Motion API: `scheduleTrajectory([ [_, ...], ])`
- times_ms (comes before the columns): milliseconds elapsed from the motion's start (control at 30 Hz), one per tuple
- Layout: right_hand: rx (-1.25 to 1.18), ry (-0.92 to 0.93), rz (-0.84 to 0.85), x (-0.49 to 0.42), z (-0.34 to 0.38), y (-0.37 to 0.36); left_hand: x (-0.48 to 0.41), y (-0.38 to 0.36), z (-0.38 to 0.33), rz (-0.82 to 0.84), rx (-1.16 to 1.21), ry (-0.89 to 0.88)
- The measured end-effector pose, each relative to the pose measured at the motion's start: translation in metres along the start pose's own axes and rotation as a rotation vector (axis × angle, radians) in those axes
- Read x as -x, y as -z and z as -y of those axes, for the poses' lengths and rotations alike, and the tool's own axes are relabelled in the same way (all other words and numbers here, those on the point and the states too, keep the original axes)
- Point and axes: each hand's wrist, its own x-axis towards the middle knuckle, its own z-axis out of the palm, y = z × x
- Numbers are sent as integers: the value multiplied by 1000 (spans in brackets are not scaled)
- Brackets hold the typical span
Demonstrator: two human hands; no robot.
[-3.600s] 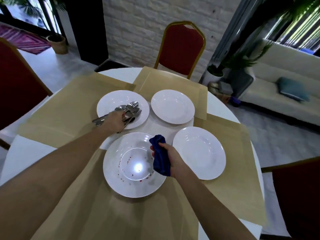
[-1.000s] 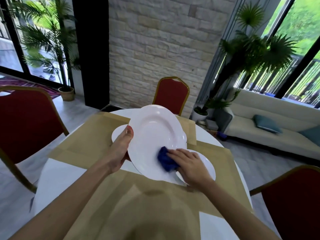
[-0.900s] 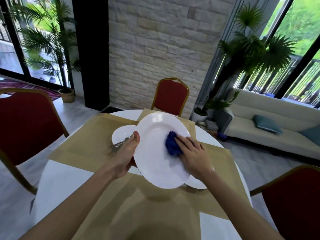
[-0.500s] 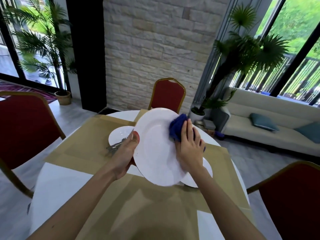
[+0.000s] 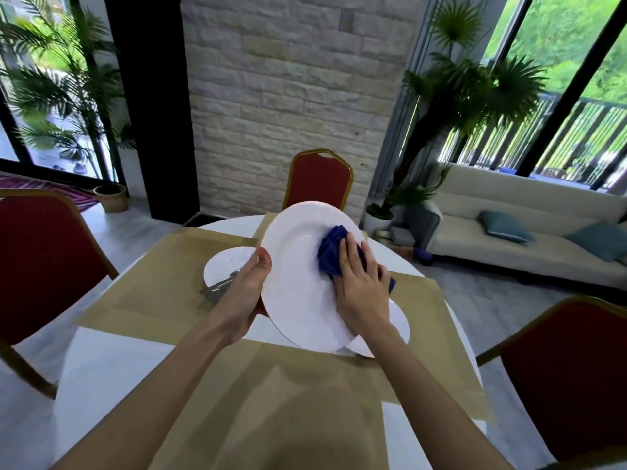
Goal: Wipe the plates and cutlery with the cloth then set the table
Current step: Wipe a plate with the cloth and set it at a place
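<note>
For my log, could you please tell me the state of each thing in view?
held plate: lifted, tilted, left hand grips its rim.
blue cloth: bunched, pressed to it under right hand.
cutlery: lying on the far plate.
right plate: flat on table, mostly hidden.

We see a round ceramic plate (image 5: 298, 283) in plain glossy white and a crumpled cloth (image 5: 330, 254) in deep blue. The paper placemats (image 5: 152, 293) are flat tan, the round table (image 5: 101, 368) white, the metal cutlery (image 5: 217, 290) silver-grey. The padded chair (image 5: 319, 178) is dark red, framed in gold. We note a pale beige stone-brick wall (image 5: 288, 96), a cream sofa (image 5: 492, 252) with teal cushions (image 5: 505, 227), and a rug (image 5: 13, 183) striped magenta and purple.
</note>
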Motion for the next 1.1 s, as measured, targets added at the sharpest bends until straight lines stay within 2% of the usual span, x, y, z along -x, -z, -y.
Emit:
scheduleTrajectory([
  [67, -30, 52, 125, 17, -4, -1, -5, 4, -2, -41, 46, -30],
  [167, -230, 246, 293, 47, 11, 5, -11, 1, 1, -103, 84, -5],
  [233, -421, 333, 330, 51, 25, 11, -14, -6, 5, -130, 73, 54],
  [333, -717, 320, 386, 42, 38, 20, -14, -16, 8, -78, 69, 119],
  [400, -731, 317, 426, 37, 41, 26, -15, -16, 8, -36, 134, 136],
  [500, -542, 401, 302, 35, 39, 31, -21, -5, 4, -50, 276, 133],
  [633, -444, 480, -29, 26, 18, 46, -20, 10, 5, 25, 367, 134],
  [700, -682, 274, -169, 17, 6, 68, -20, 15, 10, -50, 303, 110],
  [767, -1129, -19, -137, -1, -5, 89, -18, 18, 17, -203, 94, 72],
  [800, -1287, -115, -131, -9, -11, 94, -14, 18, 21, -221, 8, 45],
  [833, -1344, -199, -145, -17, -17, 95, -10, 17, 26, -185, -15, 15],
  [933, -1360, -451, -254, -34, -25, 85, -3, 7, 30, -62, 140, -84],
  [1033, -1185, -631, -358, -34, -22, 59, 0, -13, 19, -130, 325, -146],
  [1100, -1171, -647, -402, -23, -10, 40, -4, -25, 14, -197, 363, -163],
])
